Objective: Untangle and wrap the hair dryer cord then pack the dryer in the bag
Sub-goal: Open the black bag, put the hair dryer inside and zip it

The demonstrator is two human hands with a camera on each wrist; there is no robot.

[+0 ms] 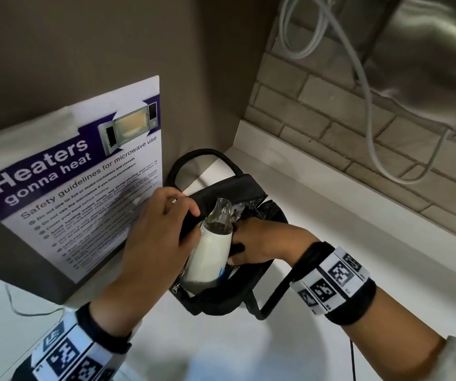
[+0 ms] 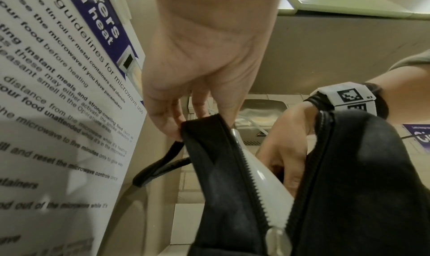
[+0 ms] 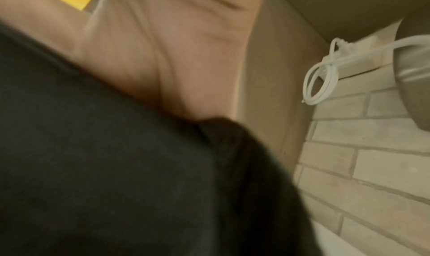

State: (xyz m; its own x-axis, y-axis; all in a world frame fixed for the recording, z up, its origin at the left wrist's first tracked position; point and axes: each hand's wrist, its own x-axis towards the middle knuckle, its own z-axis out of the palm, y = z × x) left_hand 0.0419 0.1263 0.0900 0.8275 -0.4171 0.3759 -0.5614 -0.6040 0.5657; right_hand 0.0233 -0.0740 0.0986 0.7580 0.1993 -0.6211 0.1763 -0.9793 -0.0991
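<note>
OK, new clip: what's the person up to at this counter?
A person is packing a white hair dryer into a black bag on a white counter. The left hand pinches the bag's rim, holding it open. The right hand reaches into the opening beside the dryer, which still sticks partly out. Its cord isn't visible.

We see a white counter (image 1: 317, 204) running across the middle, a pale brick wall (image 1: 331, 111) at upper right, a brown panel (image 1: 84, 50) at upper left, and a microwave safety poster (image 1: 64, 188) at left.
</note>
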